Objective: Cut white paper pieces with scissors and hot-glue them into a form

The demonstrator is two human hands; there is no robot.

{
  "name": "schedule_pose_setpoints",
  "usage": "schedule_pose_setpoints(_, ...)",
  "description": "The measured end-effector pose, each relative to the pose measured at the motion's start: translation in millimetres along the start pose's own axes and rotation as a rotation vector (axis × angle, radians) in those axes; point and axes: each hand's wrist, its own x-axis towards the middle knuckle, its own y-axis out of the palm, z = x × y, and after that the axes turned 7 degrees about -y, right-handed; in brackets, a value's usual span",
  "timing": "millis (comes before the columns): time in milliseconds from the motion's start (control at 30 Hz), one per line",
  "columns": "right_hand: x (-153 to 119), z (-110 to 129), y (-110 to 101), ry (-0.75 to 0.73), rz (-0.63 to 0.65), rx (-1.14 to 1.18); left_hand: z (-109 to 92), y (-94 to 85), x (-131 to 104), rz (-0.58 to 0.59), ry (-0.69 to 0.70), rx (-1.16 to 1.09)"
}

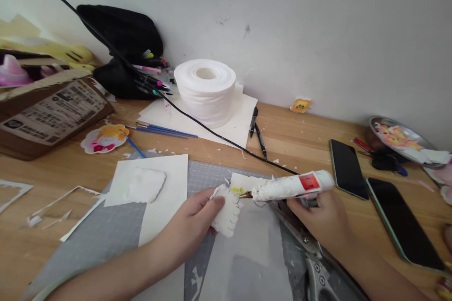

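My left hand (197, 218) pinches a small white paper cutout (228, 216) with a scalloped edge and dark line marks along its side. In my right hand (326, 218) is a white hot glue gun (287, 188) with a red label. Its metal nozzle points left and sits at the upper right edge of the cutout; whether it touches I cannot tell. A yellow patch shows beside the nozzle. White paper sheets (247, 263) lie below on a grey cutting mat (203, 174). Under my right hand lie metal-bladed scissors (310, 254), partly hidden.
A black cord (212, 130) crosses to the glue gun. A white tissue roll (206, 99) stands at the back. Two phones (348, 167) and a metal bowl (384, 134) of painted cutouts are on the right. Left are a cardboard box (52, 108), paintbrushes (165, 130) and a painted palette (102, 140).
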Motion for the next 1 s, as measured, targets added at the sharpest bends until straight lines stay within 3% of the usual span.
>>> schedule_pose_setpoints(267,-1.4,-0.8,-1.6,-0.054,0.032,-0.011,-1.5,0.8,-2.4,-0.039,-0.02,-0.009)
schedule_pose_setpoints(467,-1.8,-1.8,0.8,0.023,-0.002,-0.025,-1.2,0.5,-2.5,-0.039,-0.03,-0.012)
schedule_pose_setpoints(600,-1.6,-1.1,0.7,-0.052,0.046,0.012,-0.3,0.6,-2.5,-0.038,-0.022,-0.026)
schedule_pose_setpoints(1000,1.6,4.1,-3.8,-0.064,0.003,0.045,0.5,4.2,-8.7,-0.046,-0.027,-0.034)
